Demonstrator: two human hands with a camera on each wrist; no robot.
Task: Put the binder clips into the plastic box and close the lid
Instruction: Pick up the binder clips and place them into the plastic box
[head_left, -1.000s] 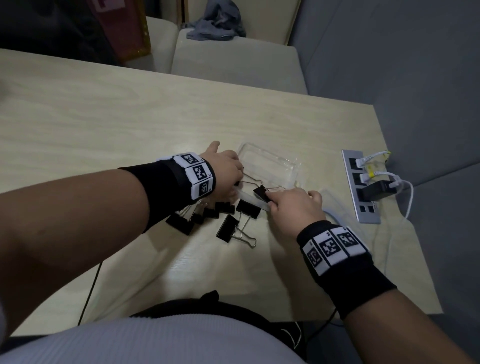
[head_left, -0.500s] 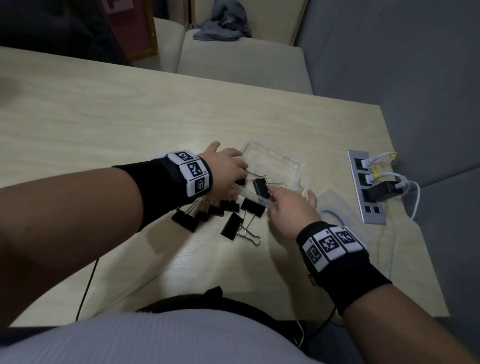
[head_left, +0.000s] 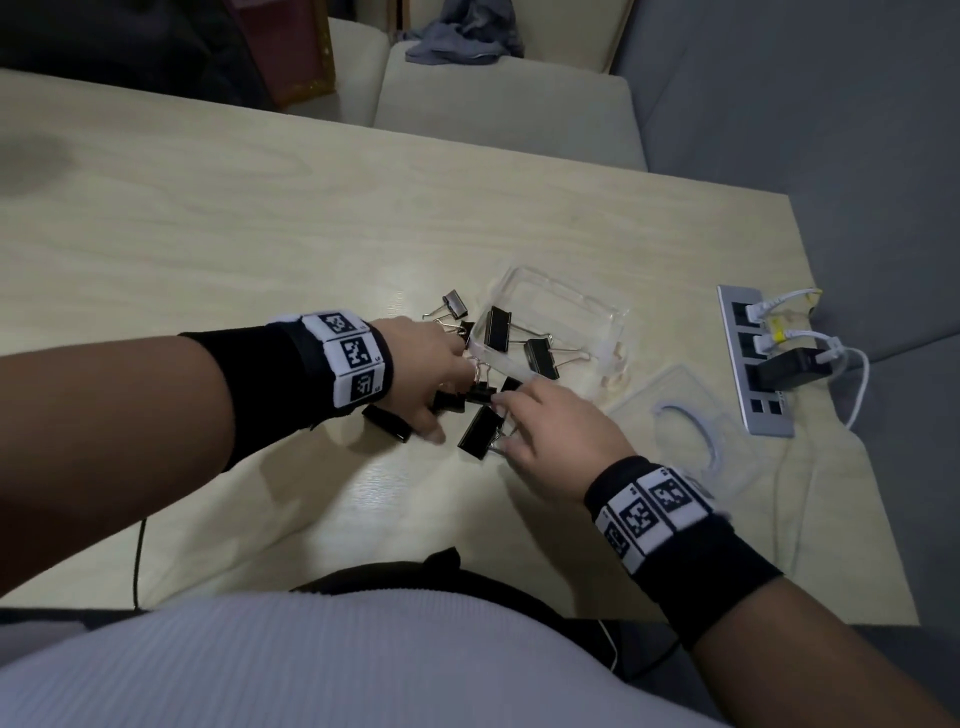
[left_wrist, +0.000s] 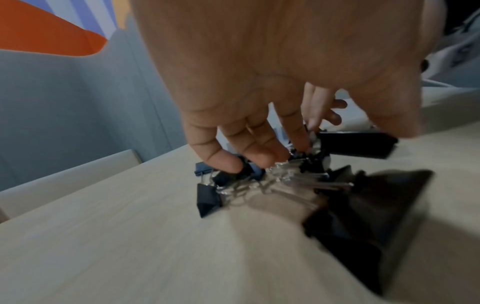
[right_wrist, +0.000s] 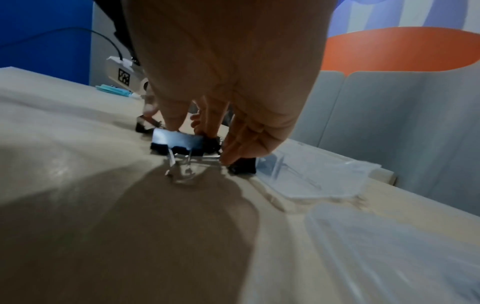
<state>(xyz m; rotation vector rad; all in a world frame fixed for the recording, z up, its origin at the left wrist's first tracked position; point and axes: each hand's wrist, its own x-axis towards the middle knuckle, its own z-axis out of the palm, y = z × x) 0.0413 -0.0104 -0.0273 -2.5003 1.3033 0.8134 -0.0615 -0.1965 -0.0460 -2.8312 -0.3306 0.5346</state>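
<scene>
The clear plastic box (head_left: 566, 292) stands open on the table with two black binder clips (head_left: 497, 328) lying in it. Its clear lid (head_left: 644, 396) lies flat to the right. Several more black clips (head_left: 385, 422) are heaped in front of the box, and one small clip (head_left: 455, 304) lies at the box's left. My left hand (head_left: 441, 384) reaches down with fairly straight fingers (left_wrist: 259, 158) touching the heap (left_wrist: 207, 202). My right hand (head_left: 540, 426) curls its fingers (right_wrist: 233, 152) round a large clip (head_left: 479, 432), seen close up as the large clip (right_wrist: 179, 142).
A grey power strip (head_left: 754, 410) with a black plug and white cables sits along the table's right edge. A pale cushioned bench (head_left: 498, 114) with a grey cloth stands beyond the far edge. A thin black cable (head_left: 139, 551) hangs off the near edge.
My right hand has left a clip in the box and come back to the heap. My left hand has moved from the box's near edge down onto the clips.
</scene>
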